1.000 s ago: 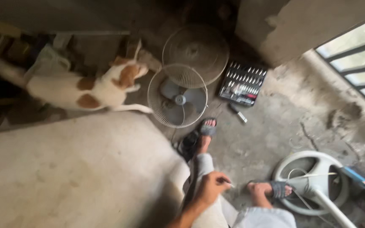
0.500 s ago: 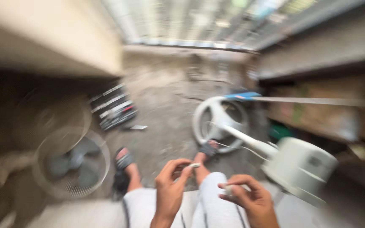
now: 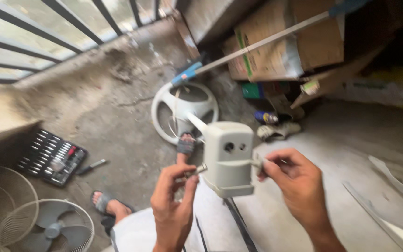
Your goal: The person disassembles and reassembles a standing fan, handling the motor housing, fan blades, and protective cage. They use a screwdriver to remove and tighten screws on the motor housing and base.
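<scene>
My left hand (image 3: 173, 200) pinches a small metal screw (image 3: 197, 171) between thumb and fingers, right beside the left side of a white fan motor housing (image 3: 228, 156). My right hand (image 3: 295, 179) grips a screwdriver (image 3: 259, 163) whose tip touches the housing's right side. The housing stands on a white pole rising from a round white fan base (image 3: 183, 109) on the concrete floor. My feet in grey sandals (image 3: 185, 145) rest near the base.
An open socket tool case (image 3: 51, 157) lies on the floor at left with a loose tool (image 3: 92, 165) beside it. Fan grille and blades (image 3: 47, 228) sit at bottom left. Cardboard boxes (image 3: 285, 46), a broom handle and a spray can (image 3: 267, 116) stand at the back right.
The view swung right from the dog and fan grilles to the fan base and motor housing. Both hands came up to the housing, left with a screw, right with a screwdriver.
</scene>
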